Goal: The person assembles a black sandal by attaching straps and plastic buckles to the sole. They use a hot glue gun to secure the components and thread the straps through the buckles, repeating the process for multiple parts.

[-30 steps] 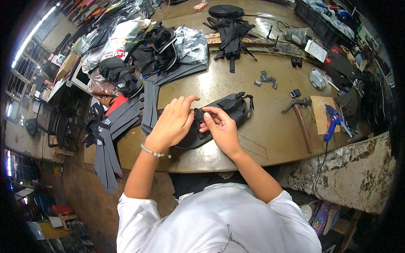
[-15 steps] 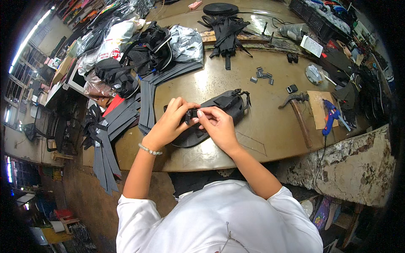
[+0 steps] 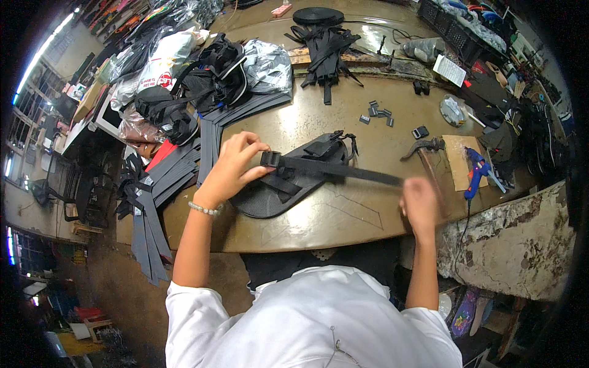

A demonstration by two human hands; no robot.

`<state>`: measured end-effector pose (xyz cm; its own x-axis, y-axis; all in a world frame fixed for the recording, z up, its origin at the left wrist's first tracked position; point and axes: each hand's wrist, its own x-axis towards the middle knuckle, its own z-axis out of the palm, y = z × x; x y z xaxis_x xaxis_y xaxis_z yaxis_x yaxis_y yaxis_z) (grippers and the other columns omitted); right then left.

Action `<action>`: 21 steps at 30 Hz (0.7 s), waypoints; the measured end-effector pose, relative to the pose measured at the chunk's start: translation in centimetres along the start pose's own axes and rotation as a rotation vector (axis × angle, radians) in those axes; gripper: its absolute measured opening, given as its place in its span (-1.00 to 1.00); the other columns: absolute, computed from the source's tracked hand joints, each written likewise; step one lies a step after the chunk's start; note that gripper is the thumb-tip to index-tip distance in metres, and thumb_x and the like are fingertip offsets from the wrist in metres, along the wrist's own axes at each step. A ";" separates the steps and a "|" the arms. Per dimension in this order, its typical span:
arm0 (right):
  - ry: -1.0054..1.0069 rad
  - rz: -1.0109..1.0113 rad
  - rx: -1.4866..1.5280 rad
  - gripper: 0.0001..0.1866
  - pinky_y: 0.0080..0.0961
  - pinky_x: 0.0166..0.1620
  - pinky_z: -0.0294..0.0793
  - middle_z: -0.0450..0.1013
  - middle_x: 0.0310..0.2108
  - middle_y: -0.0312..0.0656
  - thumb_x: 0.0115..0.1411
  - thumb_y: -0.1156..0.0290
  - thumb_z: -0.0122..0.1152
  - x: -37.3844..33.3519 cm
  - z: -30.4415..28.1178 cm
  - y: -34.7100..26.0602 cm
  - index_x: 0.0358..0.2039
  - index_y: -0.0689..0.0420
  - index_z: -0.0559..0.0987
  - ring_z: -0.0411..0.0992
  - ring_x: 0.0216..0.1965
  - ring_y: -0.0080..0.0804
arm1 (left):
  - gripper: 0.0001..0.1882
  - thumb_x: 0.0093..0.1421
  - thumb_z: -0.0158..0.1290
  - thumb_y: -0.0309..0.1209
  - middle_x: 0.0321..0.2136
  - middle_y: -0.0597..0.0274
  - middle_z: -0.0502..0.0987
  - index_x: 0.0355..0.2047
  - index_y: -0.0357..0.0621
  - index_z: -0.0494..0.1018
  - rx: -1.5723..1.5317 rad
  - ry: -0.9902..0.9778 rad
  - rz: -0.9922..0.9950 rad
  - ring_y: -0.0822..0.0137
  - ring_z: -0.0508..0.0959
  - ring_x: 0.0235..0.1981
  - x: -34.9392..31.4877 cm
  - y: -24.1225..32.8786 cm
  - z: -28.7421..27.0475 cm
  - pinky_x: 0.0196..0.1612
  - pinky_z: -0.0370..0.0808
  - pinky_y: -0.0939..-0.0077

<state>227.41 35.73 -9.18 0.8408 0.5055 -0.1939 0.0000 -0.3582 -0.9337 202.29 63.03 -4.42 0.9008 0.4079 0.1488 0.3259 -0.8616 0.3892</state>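
A black sandal (image 3: pixel 270 197) lies on the brown table (image 3: pixel 343 214), slanting away to the right. Over its front part, my left hand (image 3: pixel 240 161) pinches a black buckle (image 3: pixel 270 159) between thumb and fingers. From the buckle a black webbing strap (image 3: pixel 350 170) runs out to the right, pulled nearly straight. Its far end is in my closed right hand (image 3: pixel 420 202), slightly smeared by motion. A beaded bracelet (image 3: pixel 205 209) circles my left wrist.
Grey strips (image 3: pixel 161 230) and bagged black sandals (image 3: pixel 224 73) crowd the left. Beyond lie black straps (image 3: pixel 325 55) and a webbing roll (image 3: pixel 318 16). Small grey buckles (image 3: pixel 377 112), a loose buckle (image 3: pixel 420 132), a hammer (image 3: pixel 432 168) and a blue glue gun (image 3: pixel 477 172) occupy the right.
My right hand has moved away to the right, drawing the strap out from the buckle. My left hand has shifted slightly left and still holds the buckle.
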 end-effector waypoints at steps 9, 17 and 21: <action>-0.803 -0.985 0.121 -0.91 -0.49 -0.36 0.49 0.50 -0.39 -0.12 0.07 0.60 0.21 -6.1 -0.5 -8.0 -0.37 0.21 0.54 0.49 -0.43 -0.32 | -0.52 0.03 0.22 -0.31 -0.12 0.08 0.49 0.00 -0.01 0.45 -0.637 -0.350 0.465 0.12 0.52 -0.11 -2.6 11.3 2.3 -0.01 0.41 0.29; -0.447 -1.409 -0.676 -0.69 -0.24 0.12 0.33 0.39 0.03 -0.35 -0.01 0.47 0.26 6.9 6.6 -4.6 -0.18 -0.01 0.60 0.25 0.10 -0.16 | -0.58 -0.08 0.09 -0.67 -0.26 0.13 0.47 -0.14 -0.15 0.48 -0.175 0.319 -0.073 0.02 0.56 -0.34 -0.2 10.3 8.3 -0.27 0.53 0.26; -0.473 -1.434 -0.573 -0.78 -0.26 0.05 0.33 0.41 -0.04 -0.38 -0.04 0.41 0.32 5.9 6.9 -4.1 -0.30 -0.01 0.61 0.27 0.05 -0.20 | -0.73 -0.02 0.17 -0.60 -0.27 0.14 0.54 -0.24 -0.20 0.54 -0.348 0.433 -0.104 0.08 0.59 -0.32 -0.5 9.3 8.4 -0.26 0.54 0.35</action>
<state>228.61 45.62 -8.57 -0.2630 0.8106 0.5233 0.8819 0.4219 -0.2103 207.31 52.27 -8.47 0.6453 0.6352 0.4243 0.2269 -0.6898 0.6875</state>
